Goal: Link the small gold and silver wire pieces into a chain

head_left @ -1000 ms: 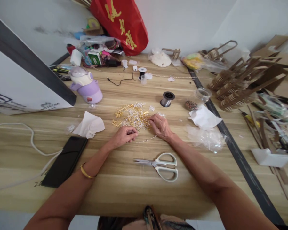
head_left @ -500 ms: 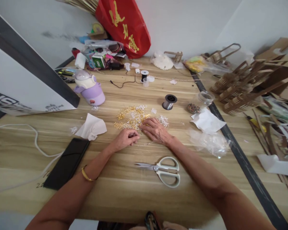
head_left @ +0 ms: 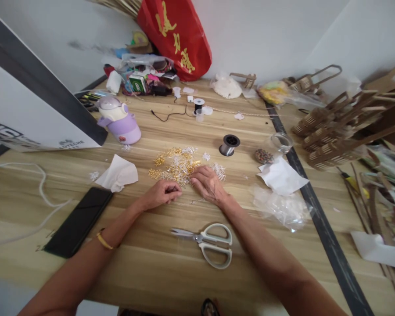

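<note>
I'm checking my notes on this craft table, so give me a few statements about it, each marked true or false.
1. The scissors lie closed on the table, nearer the person than the bead pile. True.
2. The right hand grips the scissors. False: it rests open at the edge of the bead pile.
3. The black phone lies left of the left hand. True.
4. The purple bottle stands right of the wire spool. False: it stands left of it.
</note>
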The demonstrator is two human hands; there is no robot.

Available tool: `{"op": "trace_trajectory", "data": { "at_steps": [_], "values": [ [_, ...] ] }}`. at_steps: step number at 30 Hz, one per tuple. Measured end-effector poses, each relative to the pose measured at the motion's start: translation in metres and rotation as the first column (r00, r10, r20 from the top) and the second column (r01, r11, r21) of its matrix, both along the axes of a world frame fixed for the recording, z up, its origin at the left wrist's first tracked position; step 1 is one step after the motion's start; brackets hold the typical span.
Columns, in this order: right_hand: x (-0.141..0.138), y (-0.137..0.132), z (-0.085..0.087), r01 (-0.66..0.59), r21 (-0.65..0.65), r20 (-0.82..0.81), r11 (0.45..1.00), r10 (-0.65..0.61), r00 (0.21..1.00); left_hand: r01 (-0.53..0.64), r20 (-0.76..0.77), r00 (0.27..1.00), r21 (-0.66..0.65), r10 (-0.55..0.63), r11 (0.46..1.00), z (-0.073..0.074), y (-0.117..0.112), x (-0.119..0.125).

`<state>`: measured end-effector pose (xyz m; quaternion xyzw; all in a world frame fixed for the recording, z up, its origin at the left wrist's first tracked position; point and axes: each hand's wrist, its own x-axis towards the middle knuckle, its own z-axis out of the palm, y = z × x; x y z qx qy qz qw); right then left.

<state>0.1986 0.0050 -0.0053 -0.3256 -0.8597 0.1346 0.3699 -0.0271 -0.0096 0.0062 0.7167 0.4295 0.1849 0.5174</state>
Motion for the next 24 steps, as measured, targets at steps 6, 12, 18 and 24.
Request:
{"op": "trace_trajectory", "data": {
  "at_steps": [6, 12, 18, 24],
  "values": [
    [0.0037, -0.0006, -0.002, 0.026, -0.066, -0.018, 0.997, -0.027, 0.999, 0.003, 0.019, 1.0, -0.055, -0.002, 0.998, 0.0007, -0.0003, 0.0015],
    [0.0081, -0.0017, -0.0007, 0.043, -0.064, -0.077, 0.997, -0.047, 0.996, -0.061, 0.001, 0.998, -0.074, 0.062, 0.995, 0.002, -0.0002, 0.0064],
    [0.0095, -0.0019, 0.0011, 0.021, -0.057, -0.082, 0.998, -0.026, 0.996, -0.092, -0.003, 0.996, -0.075, 0.093, 0.993, 0.0028, -0.001, 0.0083],
    [0.0092, -0.0029, -0.0007, 0.035, -0.051, -0.122, 0.998, -0.041, 0.992, -0.08, -0.019, 0.997, -0.059, 0.079, 0.995, 0.0043, 0.0005, 0.0096]
  ]
}}
